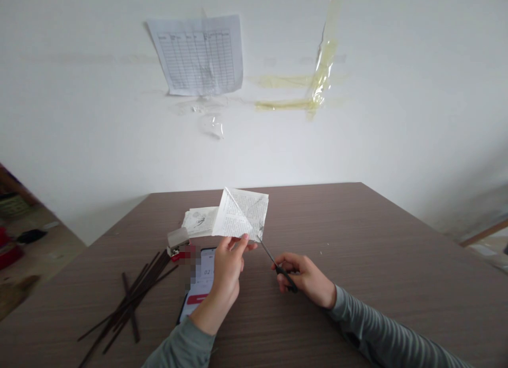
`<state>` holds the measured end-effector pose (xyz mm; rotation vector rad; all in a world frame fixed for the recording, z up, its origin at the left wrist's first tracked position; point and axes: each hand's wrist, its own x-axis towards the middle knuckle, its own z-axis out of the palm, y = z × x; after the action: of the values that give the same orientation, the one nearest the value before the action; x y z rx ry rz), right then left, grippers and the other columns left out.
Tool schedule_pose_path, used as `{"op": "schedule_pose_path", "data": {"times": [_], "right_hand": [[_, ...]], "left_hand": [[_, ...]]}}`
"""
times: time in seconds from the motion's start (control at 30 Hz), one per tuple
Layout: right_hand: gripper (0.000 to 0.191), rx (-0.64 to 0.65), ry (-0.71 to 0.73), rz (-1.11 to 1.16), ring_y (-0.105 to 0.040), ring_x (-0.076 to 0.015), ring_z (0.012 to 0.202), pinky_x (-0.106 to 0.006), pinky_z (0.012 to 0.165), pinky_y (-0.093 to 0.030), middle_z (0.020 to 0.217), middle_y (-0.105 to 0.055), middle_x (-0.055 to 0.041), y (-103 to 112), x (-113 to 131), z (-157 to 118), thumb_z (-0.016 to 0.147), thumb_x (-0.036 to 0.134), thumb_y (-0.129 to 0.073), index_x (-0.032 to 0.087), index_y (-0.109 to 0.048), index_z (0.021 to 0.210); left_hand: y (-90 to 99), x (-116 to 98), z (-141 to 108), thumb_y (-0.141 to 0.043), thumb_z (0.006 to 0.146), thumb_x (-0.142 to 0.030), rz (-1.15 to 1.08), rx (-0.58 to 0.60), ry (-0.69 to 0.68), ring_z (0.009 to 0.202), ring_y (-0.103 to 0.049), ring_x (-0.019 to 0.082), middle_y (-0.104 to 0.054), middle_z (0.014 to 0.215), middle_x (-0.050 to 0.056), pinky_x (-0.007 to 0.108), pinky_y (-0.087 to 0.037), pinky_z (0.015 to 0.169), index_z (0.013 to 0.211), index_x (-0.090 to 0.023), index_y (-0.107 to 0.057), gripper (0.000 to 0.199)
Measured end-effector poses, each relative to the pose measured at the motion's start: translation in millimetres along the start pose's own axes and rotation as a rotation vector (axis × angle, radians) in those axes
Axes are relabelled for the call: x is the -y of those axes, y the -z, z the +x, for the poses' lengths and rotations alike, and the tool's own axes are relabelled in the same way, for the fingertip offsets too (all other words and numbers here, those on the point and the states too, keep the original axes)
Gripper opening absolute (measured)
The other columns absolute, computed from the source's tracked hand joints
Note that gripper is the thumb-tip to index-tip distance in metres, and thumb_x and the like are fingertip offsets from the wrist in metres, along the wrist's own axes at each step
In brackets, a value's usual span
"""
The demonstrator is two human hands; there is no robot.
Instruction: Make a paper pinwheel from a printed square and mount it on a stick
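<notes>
A folded piece of printed paper [240, 214] with a diagonal crease is pinched at its lower edge by my left hand [231, 267], thumb on top. My right hand [304, 278] is closed around the black handles of a pair of scissors [270, 256]. The scissors' tips touch the paper's lower right corner, to the right of my left fingers. Behind the paper at left lies more printed paper [198, 221] on the table [357, 235].
Left of my left hand lie a phone [204, 283], partly covered by my wrist, a small open box [178, 243] and a loose pile of thin dark sticks [133, 299]. A printed sheet [200, 55] and yellowish tape [323, 66] are on the wall behind the table.
</notes>
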<state>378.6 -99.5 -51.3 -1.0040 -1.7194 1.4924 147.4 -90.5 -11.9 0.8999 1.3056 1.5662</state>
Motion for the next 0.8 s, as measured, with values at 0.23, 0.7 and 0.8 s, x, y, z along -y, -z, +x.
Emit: {"op": "schedule_pose_path", "data": {"times": [0.23, 0.7, 0.8], "right_hand": [[0.042, 0.003, 0.016, -0.01, -0.068, -0.0228, 0.075, -0.041, 0.082, -0.055, 0.084, -0.087, -0.0029, 0.2, 5.0, -1.8, 0.097, 0.059, -0.091, 0.025, -0.08, 0.119], [0.043, -0.015, 0.025, -0.02, -0.066, -0.0218, 0.072, -0.039, 0.078, -0.052, 0.083, -0.088, -0.0034, 2.1, 2.5, -1.0, 0.098, 0.059, -0.089, 0.024, -0.081, 0.12], [0.042, -0.019, 0.031, -0.012, -0.066, -0.0213, 0.072, -0.039, 0.078, -0.053, 0.082, -0.087, -0.0028, 2.5, 2.0, -0.7, 0.098, 0.059, -0.09, 0.024, -0.082, 0.12]], "left_hand": [[0.7, 5.7, 2.0, -0.111, 0.081, -0.05, 0.008, 0.021, -0.032, 0.084, -0.095, 0.032, -0.089, 0.101, 0.01, 0.019, -0.03, 0.042, 0.091, -0.025, -0.075, 0.045], [-4.0, -1.2, -3.8, -0.115, 0.066, -0.065, -0.003, 0.036, -0.015, 0.086, -0.096, 0.034, -0.09, 0.101, 0.01, 0.019, -0.029, 0.043, 0.091, -0.024, -0.076, 0.062], [-5.3, -2.4, -4.7, -0.116, 0.064, -0.064, -0.009, 0.028, -0.011, 0.085, -0.096, 0.033, -0.09, 0.101, 0.01, 0.019, -0.029, 0.043, 0.09, -0.024, -0.076, 0.062]]}}
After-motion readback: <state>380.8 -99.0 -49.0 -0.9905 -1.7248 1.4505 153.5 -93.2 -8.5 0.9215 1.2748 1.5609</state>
